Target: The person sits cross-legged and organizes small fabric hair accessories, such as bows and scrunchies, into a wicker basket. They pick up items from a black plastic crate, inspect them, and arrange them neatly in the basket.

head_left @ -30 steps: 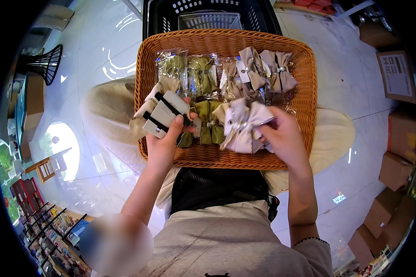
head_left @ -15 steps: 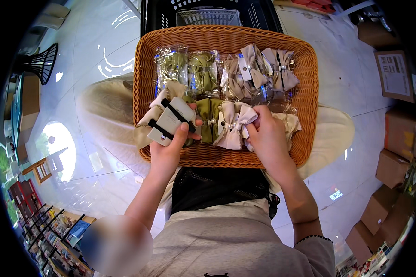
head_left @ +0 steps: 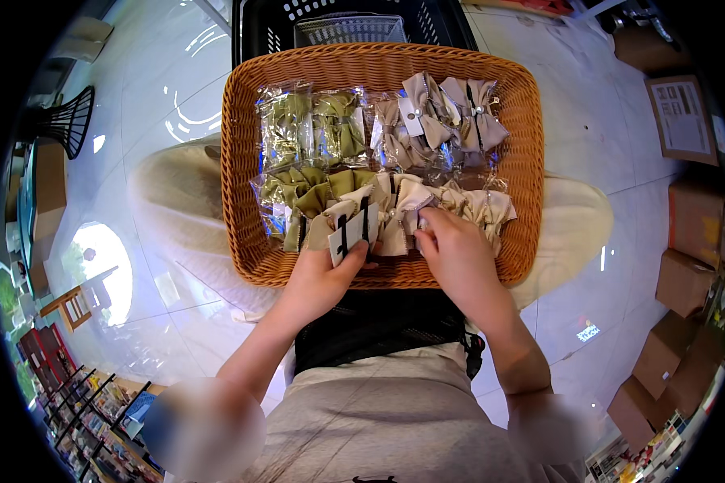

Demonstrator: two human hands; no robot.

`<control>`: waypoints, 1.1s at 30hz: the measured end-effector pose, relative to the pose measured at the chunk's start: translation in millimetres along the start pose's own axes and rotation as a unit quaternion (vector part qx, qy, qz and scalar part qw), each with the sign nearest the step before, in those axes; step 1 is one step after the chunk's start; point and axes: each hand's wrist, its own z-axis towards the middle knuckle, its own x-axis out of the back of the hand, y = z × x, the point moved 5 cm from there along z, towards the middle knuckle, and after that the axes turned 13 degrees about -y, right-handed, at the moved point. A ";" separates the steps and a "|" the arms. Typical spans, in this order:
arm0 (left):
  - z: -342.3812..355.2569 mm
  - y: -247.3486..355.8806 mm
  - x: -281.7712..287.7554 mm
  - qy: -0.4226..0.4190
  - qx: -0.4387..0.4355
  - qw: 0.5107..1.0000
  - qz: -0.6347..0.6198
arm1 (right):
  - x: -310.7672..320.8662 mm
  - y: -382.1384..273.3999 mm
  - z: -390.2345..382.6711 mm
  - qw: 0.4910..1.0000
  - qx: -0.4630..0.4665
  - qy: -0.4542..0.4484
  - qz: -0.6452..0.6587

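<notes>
My left hand (head_left: 322, 278) is closed around a white card (head_left: 354, 229) crossed by two black bands, with a beige bow (head_left: 321, 232) on its far side, low over the basket's near left half. My right hand (head_left: 463, 253) pinches at the right edge of a cream fabric bow (head_left: 396, 208) with a pearl centre; its fingertips are partly hidden. Both hands work over the brown wicker basket (head_left: 530, 173) on my lap. Olive green bows (head_left: 340, 125) in clear wrappers fill its left part. Taupe bows (head_left: 477, 117) and more cream bows (head_left: 487, 205) lie to the right.
Beyond the wicker basket stands a black plastic crate (head_left: 443, 24) with a small mesh basket (head_left: 350, 30) in it. Cardboard boxes (head_left: 685, 286) line the right side. On the left are a black wire stool (head_left: 72, 121) and shelves of goods (head_left: 97, 419).
My left hand has swung right and nearer the middle, turning the card more upright and uncovering green bows. My right hand has shifted slightly left and nearer, still at the cream bow.
</notes>
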 end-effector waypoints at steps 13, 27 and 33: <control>-6.5 30.3 -12.2 0.053 -0.145 0.955 0.253 | 18.7 -16.1 -18.8 0.972 0.001 0.060 0.226; 23.6 71.8 -32.2 0.011 -0.223 0.808 0.546 | 48.9 71.8 -28.9 0.829 -0.055 0.194 0.522; 35.0 44.4 -31.2 -0.027 -0.157 0.824 0.543 | 59.0 90.6 -5.0 0.861 -0.056 0.159 0.481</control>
